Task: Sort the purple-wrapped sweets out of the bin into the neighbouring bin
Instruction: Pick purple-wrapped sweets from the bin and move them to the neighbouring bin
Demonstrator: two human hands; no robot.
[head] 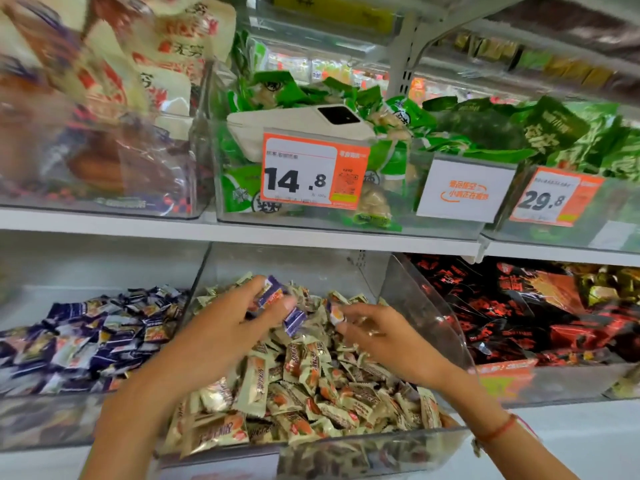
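Head view puts both your hands inside the clear middle bin (pixel 429 308), above its heap of cream-wrapped sweets (pixel 311 393). Your left hand (pixel 221 327) curls around several purple-wrapped sweets (pixel 277 299), held at about 11 o'clock over the heap. Your right hand (pixel 377 330), at 1 o'clock, pinches one small sweet (pixel 335 312) with a purple edge between thumb and fingertips; motion blur hides its detail. At 9 o'clock the neighbouring bin (pixel 41 424) holds a pile of purple sweets (pixel 86 337). A red cord (pixel 498 429) circles your right wrist.
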